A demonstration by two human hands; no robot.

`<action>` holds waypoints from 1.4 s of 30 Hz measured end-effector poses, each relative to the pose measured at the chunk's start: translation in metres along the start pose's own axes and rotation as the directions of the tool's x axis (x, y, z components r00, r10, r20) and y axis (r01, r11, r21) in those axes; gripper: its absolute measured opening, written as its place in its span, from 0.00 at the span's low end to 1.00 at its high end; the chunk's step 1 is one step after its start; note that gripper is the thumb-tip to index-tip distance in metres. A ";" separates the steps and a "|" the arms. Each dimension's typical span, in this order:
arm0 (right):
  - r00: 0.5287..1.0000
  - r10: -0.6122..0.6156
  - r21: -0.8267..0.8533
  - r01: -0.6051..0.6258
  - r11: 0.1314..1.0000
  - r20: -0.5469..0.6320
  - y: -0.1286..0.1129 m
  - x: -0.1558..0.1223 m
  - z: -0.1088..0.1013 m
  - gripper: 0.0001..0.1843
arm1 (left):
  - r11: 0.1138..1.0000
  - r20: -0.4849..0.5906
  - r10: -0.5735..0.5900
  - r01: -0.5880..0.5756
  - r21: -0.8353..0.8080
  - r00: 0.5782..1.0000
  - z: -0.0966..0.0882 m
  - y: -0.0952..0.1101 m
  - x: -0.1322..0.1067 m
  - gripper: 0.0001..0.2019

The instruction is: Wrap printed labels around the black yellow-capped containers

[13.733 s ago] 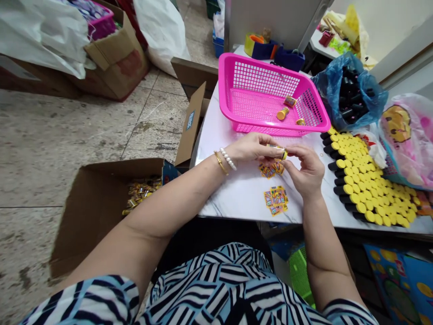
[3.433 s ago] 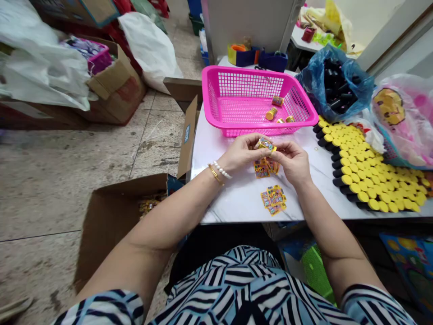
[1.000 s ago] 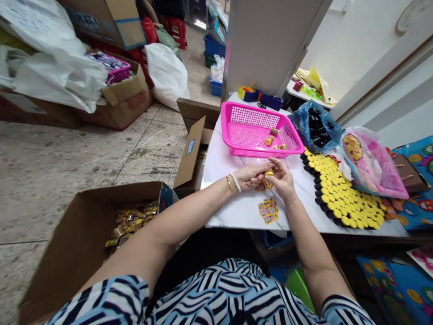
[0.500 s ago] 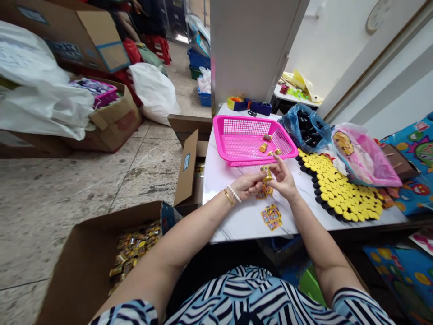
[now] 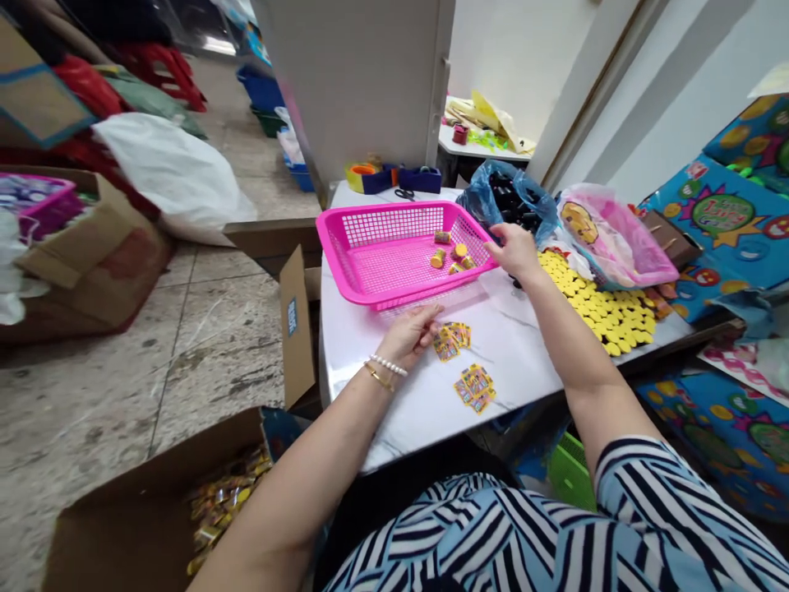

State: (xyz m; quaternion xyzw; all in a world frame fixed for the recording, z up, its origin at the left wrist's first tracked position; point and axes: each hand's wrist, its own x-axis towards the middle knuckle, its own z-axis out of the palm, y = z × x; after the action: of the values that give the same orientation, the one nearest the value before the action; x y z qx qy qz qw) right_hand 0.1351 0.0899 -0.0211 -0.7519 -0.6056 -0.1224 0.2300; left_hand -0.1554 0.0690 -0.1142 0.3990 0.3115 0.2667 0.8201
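A white marble-patterned counter (image 5: 523, 362) fills the middle of the view, and on the tiled floor (image 5: 92, 395) to its left stands an open cardboard box (image 5: 132, 518) holding a heap of gold-wrapped pieces (image 5: 222, 501). On the counter sits a pink plastic basket (image 5: 333, 247) with a few small gold cylinders (image 5: 438, 259) lying inside. Beyond it are a blue plastic bag of black tubes (image 5: 511, 201) and a pink printed bag (image 5: 610, 234), with yellow-capped tubes (image 5: 607, 316) packed side by side on the right. Two small clusters of colourful printed labels (image 5: 474, 389) lie on the bare marble. The left hand (image 5: 410, 335) rests open, palm down, its fingers just beside the nearer labels. The right hand (image 5: 514, 251) is raised and open, fingers spread above the basket's right corner (a dark shape shows under the palm, but whether it is held, I cannot tell).
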 end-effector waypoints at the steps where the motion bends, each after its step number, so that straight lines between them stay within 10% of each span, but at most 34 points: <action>1: 0.998 0.058 -0.093 -0.059 0.994 -0.020 0.011 -0.004 -0.005 0.19 | 0.994 -0.022 0.059 -0.057 0.097 0.998 -0.002 0.000 0.000 0.16; 3: 0.988 0.148 -0.268 -0.154 0.951 -0.042 0.032 -0.019 -0.011 0.18 | 0.895 -0.018 0.222 -0.196 0.400 0.975 -0.006 0.000 0.001 0.10; 8: 0.971 0.238 -0.484 -0.210 0.849 -0.003 0.062 -0.068 0.009 0.17 | 0.250 0.198 0.391 -0.310 0.917 0.899 -0.017 -0.004 0.000 0.04; 12: 0.976 0.215 -0.469 -0.198 0.861 -0.018 0.066 -0.087 0.034 0.18 | 0.120 0.222 0.313 -0.271 0.955 0.923 -0.014 -0.010 -0.002 0.08; 26: 0.998 0.027 -0.072 -0.024 0.997 0.048 -0.009 -0.177 0.011 0.13 | 0.157 0.222 0.376 -0.298 0.941 0.900 -0.014 -0.021 0.007 0.01; 32: 0.984 -0.024 0.193 0.059 0.979 -0.177 -0.033 -0.190 0.003 0.12 | 0.234 0.283 0.592 -0.496 0.836 0.755 -0.012 -0.016 0.006 0.02; 36: 0.996 -0.042 0.446 0.002 0.895 0.081 -0.060 -0.182 0.000 0.16 | 0.297 0.319 0.653 -0.620 0.726 0.687 -0.011 -0.009 0.001 0.02; 38: 0.980 -0.022 0.559 -0.095 0.824 0.198 -0.073 -0.178 0.007 0.16 | 0.421 0.314 0.639 -0.661 0.622 0.702 -0.009 -0.007 0.000 0.03; 42: 0.960 0.094 0.770 -0.269 0.579 0.265 -0.092 -0.174 0.030 0.19 | 0.817 0.162 0.473 -0.499 0.287 0.866 -0.005 -0.008 -0.001 0.18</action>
State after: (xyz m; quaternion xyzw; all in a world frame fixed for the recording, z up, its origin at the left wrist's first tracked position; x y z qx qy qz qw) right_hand 0.0019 -0.0291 -0.1093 -0.6353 -0.5349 0.2600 0.4926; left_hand -0.1588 0.0664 -0.1228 0.6034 0.2040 0.3963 0.6612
